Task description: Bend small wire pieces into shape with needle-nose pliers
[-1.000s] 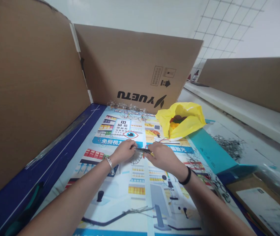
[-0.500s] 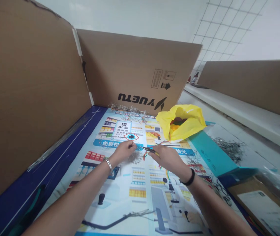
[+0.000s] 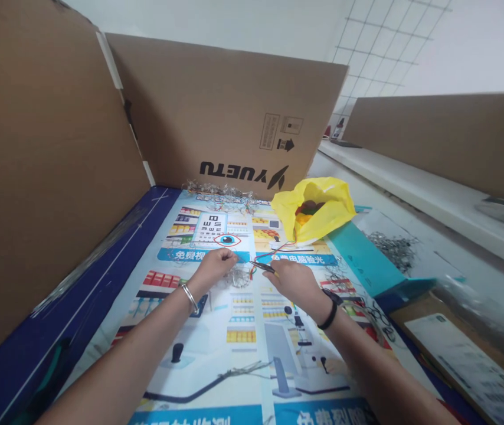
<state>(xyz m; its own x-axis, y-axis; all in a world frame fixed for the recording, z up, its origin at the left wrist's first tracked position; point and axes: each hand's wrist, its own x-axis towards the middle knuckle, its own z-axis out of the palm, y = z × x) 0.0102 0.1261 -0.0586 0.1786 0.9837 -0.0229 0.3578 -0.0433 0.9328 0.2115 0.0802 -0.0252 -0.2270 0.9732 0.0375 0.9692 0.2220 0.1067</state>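
My left hand, with a silver bangle at its wrist, is closed in a pinch; what its fingertips hold is too small to make out. My right hand, with a black band at the wrist, grips slim pliers whose tips point left toward the left fingertips. A small tangle of thin wire lies just below the pliers' tips. Red and green strands run from the yellow bag to beside the pliers. Dark and orange pieces show inside the bag.
A printed poster covers the table. Cardboard panels stand at the back and left. More wire lies by the back panel. At the right are a teal box, a wire heap and a packaged carton.
The whole scene has shifted a little left and up in view. Both hands keep nearly the same pose, with the pliers still in my right hand.
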